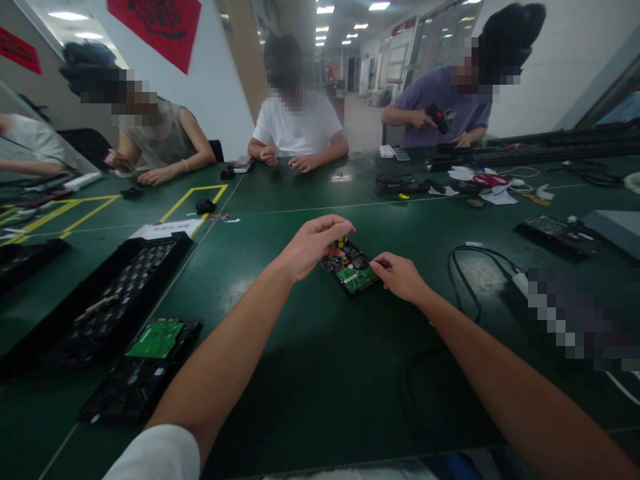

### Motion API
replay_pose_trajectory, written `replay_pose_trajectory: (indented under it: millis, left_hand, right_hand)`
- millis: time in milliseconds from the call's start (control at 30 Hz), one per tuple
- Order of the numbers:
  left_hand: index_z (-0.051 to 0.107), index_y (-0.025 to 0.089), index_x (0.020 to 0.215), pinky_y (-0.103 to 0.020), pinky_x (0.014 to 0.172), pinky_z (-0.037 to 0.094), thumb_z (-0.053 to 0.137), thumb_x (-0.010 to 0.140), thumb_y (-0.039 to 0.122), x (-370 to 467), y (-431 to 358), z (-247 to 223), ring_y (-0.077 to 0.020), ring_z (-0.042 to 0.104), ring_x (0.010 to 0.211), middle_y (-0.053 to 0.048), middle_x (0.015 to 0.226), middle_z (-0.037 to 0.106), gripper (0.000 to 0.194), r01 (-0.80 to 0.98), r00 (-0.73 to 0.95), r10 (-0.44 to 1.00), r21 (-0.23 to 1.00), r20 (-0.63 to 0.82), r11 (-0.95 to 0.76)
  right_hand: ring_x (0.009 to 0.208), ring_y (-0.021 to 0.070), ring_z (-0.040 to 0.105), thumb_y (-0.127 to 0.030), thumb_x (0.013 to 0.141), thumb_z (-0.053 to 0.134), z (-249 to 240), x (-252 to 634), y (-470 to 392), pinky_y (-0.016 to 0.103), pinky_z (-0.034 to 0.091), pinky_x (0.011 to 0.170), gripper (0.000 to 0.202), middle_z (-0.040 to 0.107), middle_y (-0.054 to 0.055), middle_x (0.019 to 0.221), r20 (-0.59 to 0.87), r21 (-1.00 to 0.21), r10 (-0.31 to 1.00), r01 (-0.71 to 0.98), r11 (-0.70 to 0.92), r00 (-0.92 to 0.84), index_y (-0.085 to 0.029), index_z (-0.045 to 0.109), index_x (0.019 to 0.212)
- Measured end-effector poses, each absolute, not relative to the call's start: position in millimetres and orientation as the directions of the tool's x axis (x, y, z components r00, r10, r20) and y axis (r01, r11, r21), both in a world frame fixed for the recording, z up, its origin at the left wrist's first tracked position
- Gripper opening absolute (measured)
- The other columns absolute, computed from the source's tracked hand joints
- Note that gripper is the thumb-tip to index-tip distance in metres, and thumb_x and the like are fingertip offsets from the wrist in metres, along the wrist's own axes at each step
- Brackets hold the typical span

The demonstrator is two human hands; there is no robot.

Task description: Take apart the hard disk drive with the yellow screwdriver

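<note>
Steadying hard drive [354,275], right hand [396,275]

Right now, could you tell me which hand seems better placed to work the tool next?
Probably the left hand: its fingers grip the yellow tool over the drive, while the right hand is at the drive's edge.

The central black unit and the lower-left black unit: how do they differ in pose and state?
The central unit has its green board at the near end; the lower-left unit has its board at the far end. The right hand touches the central unit, while the lower-left unit lies unheld. Both are otherwise mostly black, board side up.
</note>
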State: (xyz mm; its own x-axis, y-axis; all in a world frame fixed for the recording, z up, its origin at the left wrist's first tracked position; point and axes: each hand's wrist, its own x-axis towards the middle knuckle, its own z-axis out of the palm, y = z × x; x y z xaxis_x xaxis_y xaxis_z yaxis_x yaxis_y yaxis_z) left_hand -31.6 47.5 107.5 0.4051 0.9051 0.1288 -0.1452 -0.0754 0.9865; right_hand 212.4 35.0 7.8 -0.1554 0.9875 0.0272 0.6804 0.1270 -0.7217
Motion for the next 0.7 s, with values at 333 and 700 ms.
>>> replay_pose_trajectory:
  millis: [333, 700]
  left_hand:
    - [0.062, 0.017, 0.103, -0.032, 0.07, 0.059, 0.073, 0.088, 0.041, -29.1, 42.1, 111.1, -0.021, 0.07, 0.088, -0.011, 0.095, 0.073, 0.03, -0.2, 0.489, 0.872, 0.976, 0.024, 0.086]
    - [0.075, 0.015, 0.094, -0.027, 0.065, 0.057, 0.064, 0.091, 0.04, -36.9, 51.4, 107.6, -0.0223, 0.062, 0.1, -0.012, 0.105, 0.068, 0.028, -0.11, 0.398, 0.91, 0.991, 0.114, -0.076]
  right_hand:
    - [0.055, 0.0118, 0.065, -0.042, 0.1, 0.056, 9.7, 211.3, 34.7, 0.024, 0.048, 0.057, 0.025, 0.074, 0.001, 0.084, 0.032, -0.701, 0.987, 0.7, 0.134, -0.157, -0.021, 0.069, 0.104]
    - [0.057, 0.012, 0.066, -0.042, 0.101, 0.056, 12.6, 210.7, 34.1, 0.024, 0.049, 0.057, 0.025, 0.074, 0.002, 0.088, 0.015, -0.71, 0.988, 0.694, 0.119, -0.154, -0.021, 0.069, 0.106]
